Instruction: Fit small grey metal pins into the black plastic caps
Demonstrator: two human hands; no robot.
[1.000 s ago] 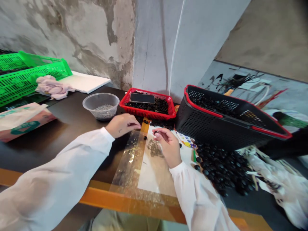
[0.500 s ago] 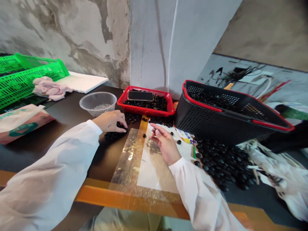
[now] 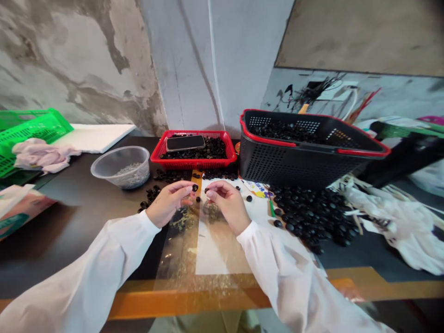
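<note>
My left hand (image 3: 167, 203) pinches a small black round cap (image 3: 194, 188) between thumb and fingertips, above the work mat. Facing it, my right hand (image 3: 229, 206) is closed in a pinch on a small dark piece (image 3: 206, 190), too small to make out fully. A short gap separates the two pieces. Below and between the hands, a loose black cap (image 3: 198, 199) lies on the clear plastic sheet (image 3: 180, 249), which covers white paper (image 3: 211, 254). Beside my left wrist is a little pile of black pieces (image 3: 149, 196).
A red basket (image 3: 194, 163) of dark pieces with a phone (image 3: 185, 143) on top stands behind my hands. Left of it is a clear bowl (image 3: 104, 171) of small bits. To the right stand a large black basket (image 3: 277, 162) and a heap of black caps (image 3: 312, 212).
My left hand has left the pile of black pieces and come up beside my right hand with a black cap in its fingers. The view has turned slightly to the right.
</note>
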